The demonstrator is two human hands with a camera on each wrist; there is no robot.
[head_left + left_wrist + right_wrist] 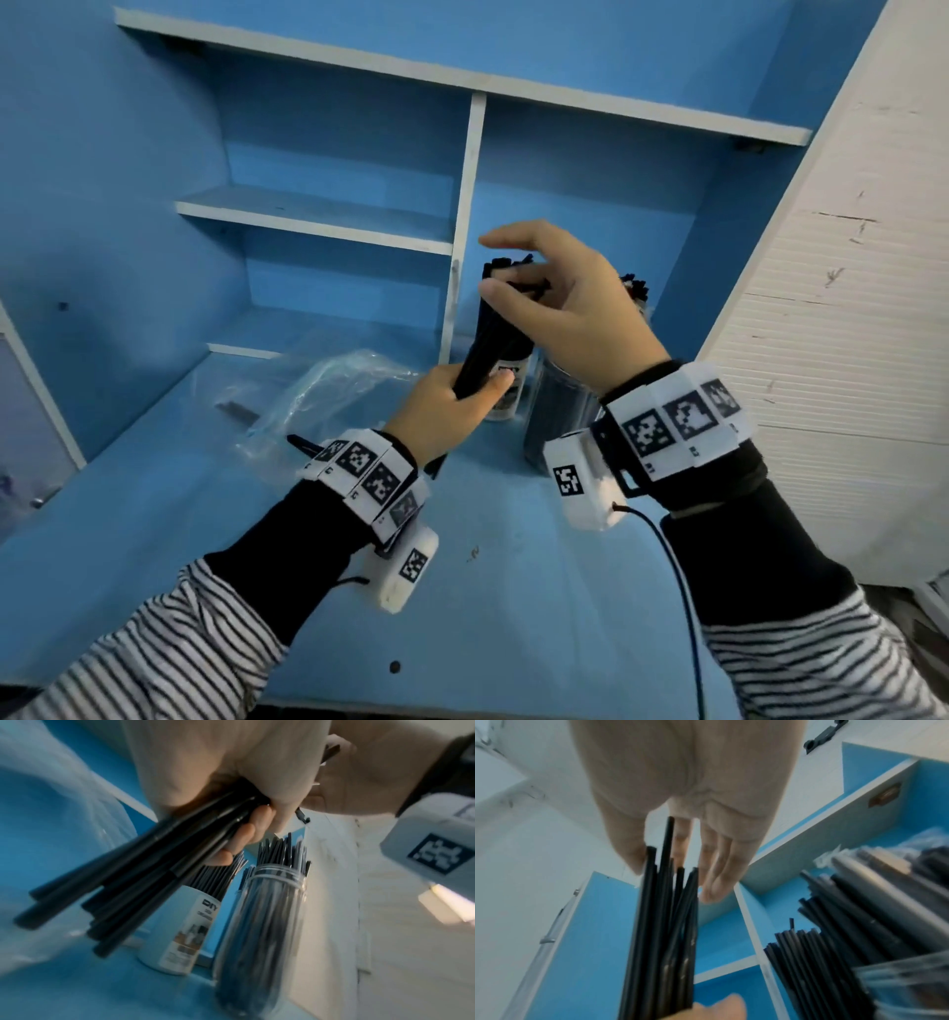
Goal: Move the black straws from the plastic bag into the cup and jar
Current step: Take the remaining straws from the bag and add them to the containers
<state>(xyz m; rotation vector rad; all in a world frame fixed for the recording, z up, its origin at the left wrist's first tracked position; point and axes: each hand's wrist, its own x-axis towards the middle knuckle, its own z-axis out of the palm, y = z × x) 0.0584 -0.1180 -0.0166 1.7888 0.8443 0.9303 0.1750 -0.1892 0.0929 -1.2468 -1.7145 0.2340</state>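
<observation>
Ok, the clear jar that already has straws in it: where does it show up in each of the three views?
Head: the jar stands on the desk right of centre, largely hidden behind the right hand.
Left wrist: lower centre, upright, full of straws.
Right wrist: only a blurred clear rim at the bottom right corner, probably the jar.
Shared landmark: the bundle of black straws gripped by the left hand, left of the jar in the head and left wrist views.

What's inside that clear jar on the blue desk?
The clear jar is packed with black straws standing upright, their tips poking above its rim. How they sit at the bottom cannot be made out: the picture is blurred there, and in the head view the right hand covers it.
</observation>
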